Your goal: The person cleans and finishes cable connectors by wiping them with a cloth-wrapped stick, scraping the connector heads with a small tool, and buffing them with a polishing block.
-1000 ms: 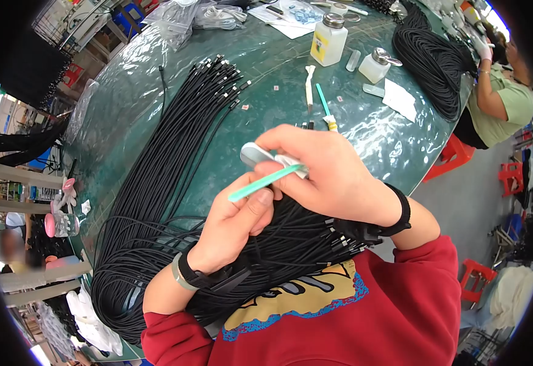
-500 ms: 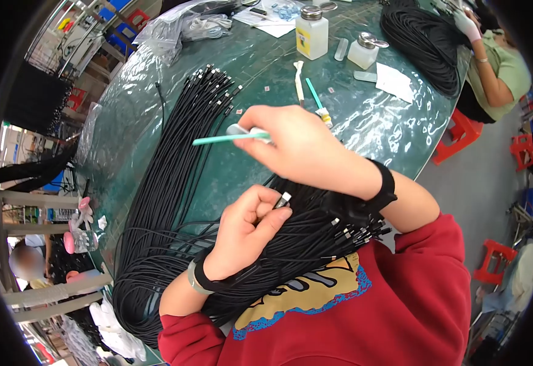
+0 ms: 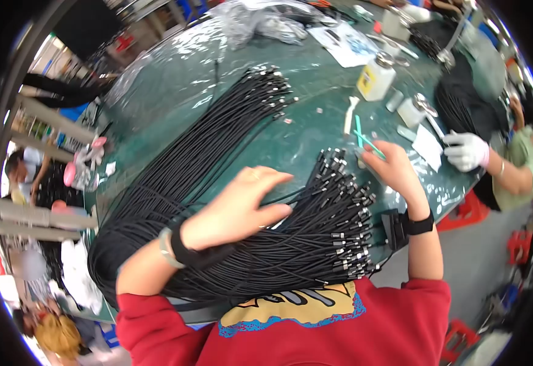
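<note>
My left hand (image 3: 233,210) hovers over the black cables, slightly blurred, with thumb and fingers apart and nothing visible between them. To the right, my right hand (image 3: 394,171) pinches a thin teal stick (image 3: 372,145) low over the table. That stick crosses another teal stick (image 3: 358,124) beside a cream-coloured strip (image 3: 349,116). A thick bundle of black cables (image 3: 260,268) curves in front of me, its metal-tipped connectors (image 3: 348,226) fanned out at the right. The far arm of the bundle (image 3: 199,140) ends in more connectors (image 3: 270,82).
A yellow-labelled bottle (image 3: 376,81) and a smaller bottle (image 3: 411,113) stand beyond my right hand, near a white paper (image 3: 426,148). A co-worker's gloved hand (image 3: 464,151) is at the right table edge. Clear plastic bags (image 3: 260,24) lie at the back.
My left hand no longer holds the cable connector and has opened. My right hand has moved right with the teal stick, away from the left hand. The view has shifted.
</note>
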Action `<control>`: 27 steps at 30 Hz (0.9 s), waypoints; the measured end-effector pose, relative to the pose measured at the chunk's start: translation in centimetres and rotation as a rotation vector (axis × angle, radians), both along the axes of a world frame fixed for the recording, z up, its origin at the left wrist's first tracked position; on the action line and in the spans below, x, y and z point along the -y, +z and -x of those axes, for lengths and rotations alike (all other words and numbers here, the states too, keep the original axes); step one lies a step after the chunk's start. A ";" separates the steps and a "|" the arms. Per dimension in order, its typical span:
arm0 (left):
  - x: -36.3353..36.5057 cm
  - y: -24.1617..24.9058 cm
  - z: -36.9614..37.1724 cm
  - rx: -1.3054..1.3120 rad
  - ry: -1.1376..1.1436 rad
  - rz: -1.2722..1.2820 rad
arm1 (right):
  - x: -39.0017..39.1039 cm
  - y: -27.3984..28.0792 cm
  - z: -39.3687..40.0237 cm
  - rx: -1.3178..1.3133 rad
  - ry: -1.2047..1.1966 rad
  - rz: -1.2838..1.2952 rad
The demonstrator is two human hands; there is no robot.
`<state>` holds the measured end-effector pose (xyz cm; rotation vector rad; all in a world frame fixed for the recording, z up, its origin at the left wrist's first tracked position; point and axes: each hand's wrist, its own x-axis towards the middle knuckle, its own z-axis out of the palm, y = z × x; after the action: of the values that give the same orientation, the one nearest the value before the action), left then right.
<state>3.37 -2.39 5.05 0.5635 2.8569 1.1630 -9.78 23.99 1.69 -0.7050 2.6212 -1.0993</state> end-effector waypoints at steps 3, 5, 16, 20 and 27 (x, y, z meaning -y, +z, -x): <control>5.5 0.7 0.2 0.053 0.142 0.342 | 0.0 -2.2 1.1 -0.183 0.011 -0.097; 7.8 -0.8 0.2 0.066 0.253 0.441 | 0.4 -2.5 1.5 -0.354 -0.118 -0.012; 7.1 -5.2 6.6 0.137 0.397 0.745 | -0.9 -3.6 1.2 -0.430 -0.117 0.162; 7.1 -5.6 7.4 0.095 0.403 0.700 | -1.2 -3.7 0.8 -0.512 -0.112 0.223; 5.8 -5.5 8.2 0.263 0.405 0.754 | -2.0 -3.6 1.0 -0.417 -0.112 0.281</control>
<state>-4.80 -8.18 -0.49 -0.1893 2.9110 0.0760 -10.79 25.99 -1.88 -0.9431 2.9051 -1.5195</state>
